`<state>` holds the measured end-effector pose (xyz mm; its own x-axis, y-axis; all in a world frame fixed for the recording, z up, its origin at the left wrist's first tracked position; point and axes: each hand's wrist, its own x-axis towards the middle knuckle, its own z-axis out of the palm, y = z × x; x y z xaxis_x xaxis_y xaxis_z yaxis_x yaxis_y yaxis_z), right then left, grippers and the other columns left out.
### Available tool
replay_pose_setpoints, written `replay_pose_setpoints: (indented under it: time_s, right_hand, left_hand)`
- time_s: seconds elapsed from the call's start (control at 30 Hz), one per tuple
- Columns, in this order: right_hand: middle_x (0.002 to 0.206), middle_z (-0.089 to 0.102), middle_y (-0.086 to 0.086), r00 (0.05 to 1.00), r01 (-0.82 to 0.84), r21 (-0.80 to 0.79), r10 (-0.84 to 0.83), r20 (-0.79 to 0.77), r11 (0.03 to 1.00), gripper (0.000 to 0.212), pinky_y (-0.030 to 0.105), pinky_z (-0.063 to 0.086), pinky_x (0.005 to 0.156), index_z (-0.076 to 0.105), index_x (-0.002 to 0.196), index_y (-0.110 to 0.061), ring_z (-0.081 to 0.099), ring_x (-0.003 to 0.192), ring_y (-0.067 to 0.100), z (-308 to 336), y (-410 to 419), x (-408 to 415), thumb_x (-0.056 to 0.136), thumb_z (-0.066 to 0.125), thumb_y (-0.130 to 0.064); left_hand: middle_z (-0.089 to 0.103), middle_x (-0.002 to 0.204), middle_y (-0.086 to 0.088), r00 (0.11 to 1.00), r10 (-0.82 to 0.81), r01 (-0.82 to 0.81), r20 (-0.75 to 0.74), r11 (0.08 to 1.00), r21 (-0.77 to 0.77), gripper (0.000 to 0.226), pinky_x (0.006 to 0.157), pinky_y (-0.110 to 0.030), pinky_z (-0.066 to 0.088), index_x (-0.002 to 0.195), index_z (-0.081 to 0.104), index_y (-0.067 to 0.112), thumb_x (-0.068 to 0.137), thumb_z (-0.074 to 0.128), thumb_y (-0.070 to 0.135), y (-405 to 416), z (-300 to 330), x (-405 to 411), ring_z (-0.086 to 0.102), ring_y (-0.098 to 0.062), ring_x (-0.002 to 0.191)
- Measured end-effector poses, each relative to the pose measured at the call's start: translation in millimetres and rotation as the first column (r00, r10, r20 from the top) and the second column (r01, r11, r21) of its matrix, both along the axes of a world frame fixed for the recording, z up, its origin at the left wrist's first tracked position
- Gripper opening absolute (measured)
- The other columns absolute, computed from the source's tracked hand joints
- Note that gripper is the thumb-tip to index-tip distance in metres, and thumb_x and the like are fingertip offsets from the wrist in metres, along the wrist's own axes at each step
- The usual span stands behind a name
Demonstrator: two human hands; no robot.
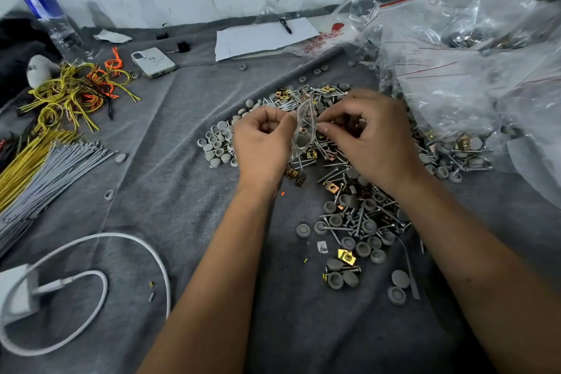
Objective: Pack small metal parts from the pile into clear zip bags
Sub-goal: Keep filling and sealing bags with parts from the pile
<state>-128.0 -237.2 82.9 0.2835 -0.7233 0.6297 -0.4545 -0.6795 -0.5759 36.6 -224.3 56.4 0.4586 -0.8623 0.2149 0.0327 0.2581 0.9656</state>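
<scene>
At the lower left of the frame a white charging cable (91, 255) loops across the grey felt cloth (188, 222) that covers the work surface. Two bare forearms rise from the bottom edge toward the centre.

At the centre, the left hand (262, 143) and the right hand (368, 138) are held close together, both clamped on one small clear plastic zip bag (303, 127). The left hand pinches the bag's left edge with curled fingers; the right hand pinches its right edge between thumb and forefinger. The bag hangs just above the pile. A few small items appear inside it; what they are cannot be told.

The mixed pile of silver screws, brass-coloured square clips and grey round caps (358, 215) spreads beneath and around the hands, from lower centre to right centre.

Handling, as judged: the bag is thin, limp and slippery, and will fold unless held at two opposite points of the mouth. Grip at the zip strip, the stiffest part. The screws are small, hard and pointed and may pierce the film. The caps are light and roll readily.

Farther off, a heap of clear plastic bags (473, 70) fills the upper right. Yellow and orange wire ties (76, 91) lie at the upper left, beside a white phone (153, 62). A white paper sheet (261, 38) with a black pen (286, 26) lies at upper centre.
</scene>
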Motion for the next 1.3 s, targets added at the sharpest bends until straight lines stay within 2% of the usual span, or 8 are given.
replay_pose_setpoints:
  time_s: [0.17, 0.33, 0.5, 0.63, 0.77, 0.87, 0.97, 1.3]
  right_hand:
    - [0.077, 0.068, -0.007, 0.967, -0.234, 0.044, 0.237, -0.09, 0.971, 0.01, 0.019, 0.048, 0.065, 0.08, 0.084, -0.013, 0.062, 0.07, 0.008, 3.7, 7.1, 3.1, 0.079, 0.088, -0.017]
    - [0.073, 0.068, -0.013, 0.781, -0.45, 0.34, 0.549, -0.298, 0.826, 0.016, 0.029, 0.052, 0.067, 0.08, 0.077, -0.024, 0.065, 0.072, 0.012, -0.6, 15.1, 10.1, 0.074, 0.091, -0.035]
    - [0.085, 0.055, -0.025, 0.683, -0.371, 0.358, 0.514, -0.519, 0.856, 0.035, 0.031, 0.034, 0.09, 0.076, 0.08, -0.039, 0.044, 0.098, 0.0, -6.7, 16.3, 13.4, 0.062, 0.085, -0.068]
    - [0.09, 0.055, -0.027, 0.64, -0.375, 0.441, 0.572, -0.514, 0.816, 0.026, 0.023, 0.025, 0.085, 0.076, 0.078, -0.039, 0.039, 0.1, -0.008, -6.4, 17.3, 12.8, 0.066, 0.087, -0.059]
    - [0.087, 0.058, -0.018, 0.735, -0.402, 0.41, 0.556, -0.388, 0.819, 0.019, 0.012, 0.036, 0.08, 0.077, 0.075, -0.028, 0.054, 0.093, 0.001, -0.7, 20.4, 13.5, 0.071, 0.092, -0.039]
    - [0.089, 0.061, -0.007, 0.904, -0.371, 0.209, 0.403, -0.142, 0.905, 0.018, 0.028, 0.048, 0.081, 0.076, 0.079, -0.02, 0.059, 0.087, 0.011, 3.1, 17.5, 11.3, 0.074, 0.091, -0.028]
    - [0.086, 0.064, -0.005, 0.977, -0.214, 0.058, 0.213, 0.018, 0.975, 0.018, 0.022, 0.049, 0.073, 0.074, 0.083, -0.013, 0.06, 0.08, 0.009, 4.1, 11.8, 7.7, 0.077, 0.089, -0.023]
    - [0.082, 0.073, -0.006, 0.997, -0.075, 0.007, 0.075, 0.006, 0.997, 0.008, 0.02, 0.055, 0.071, 0.077, 0.09, -0.012, 0.067, 0.076, 0.005, -2.9, 5.6, 5.5, 0.085, 0.082, -0.016]
  left_hand:
    - [0.055, 0.052, -0.001, 0.991, 0.103, -0.105, -0.09, 0.994, -0.019, 0.01, 0.048, -0.023, 0.034, 0.065, 0.068, 0.016, 0.075, 0.069, 0.015, -2.1, 1.7, 4.3, 0.043, -0.014, 0.046]
    - [0.051, 0.05, 0.0, 0.984, 0.142, -0.145, -0.109, 0.989, -0.025, 0.024, 0.043, -0.019, 0.033, 0.063, 0.062, 0.015, 0.084, 0.069, 0.006, -1.5, 2.3, 5.5, 0.041, -0.01, 0.042]
    - [0.05, 0.054, -0.004, 0.986, 0.141, -0.144, -0.09, 0.989, -0.021, 0.026, 0.045, -0.02, 0.033, 0.062, 0.062, 0.015, 0.085, 0.068, 0.005, -1.3, 2.3, 5.6, 0.04, -0.01, 0.045]
    - [0.05, 0.056, -0.005, 0.987, 0.134, -0.135, -0.088, 0.991, -0.006, 0.02, 0.048, -0.022, 0.033, 0.062, 0.063, 0.015, 0.081, 0.068, 0.011, -0.3, 3.6, 4.5, 0.041, -0.012, 0.049]
    - [0.052, 0.056, -0.002, 0.99, 0.118, -0.119, -0.079, 0.993, -0.011, 0.016, 0.053, -0.026, 0.033, 0.065, 0.066, 0.014, 0.081, 0.067, 0.01, 1.9, 4.3, 4.4, 0.042, -0.014, 0.053]
    - [0.052, 0.055, 0.0, 0.99, 0.11, -0.111, -0.085, 0.994, -0.008, 0.014, 0.054, -0.029, 0.033, 0.064, 0.066, 0.016, 0.077, 0.067, 0.013, 2.1, 5.1, 3.0, 0.042, -0.015, 0.054]
    - [0.05, 0.054, -0.005, 0.992, 0.077, -0.076, -0.104, 0.997, 0.011, 0.017, 0.053, -0.028, 0.029, 0.059, 0.064, 0.019, 0.075, 0.068, 0.016, 0.9, 4.6, 2.1, 0.038, -0.018, 0.05]
    - [0.06, 0.059, -0.005, 0.999, -0.027, 0.027, 0.045, 1.0, -0.005, 0.015, 0.054, -0.03, 0.039, 0.066, 0.068, 0.021, 0.08, 0.073, 0.02, 2.2, 0.8, -1.9, 0.049, -0.016, 0.052]
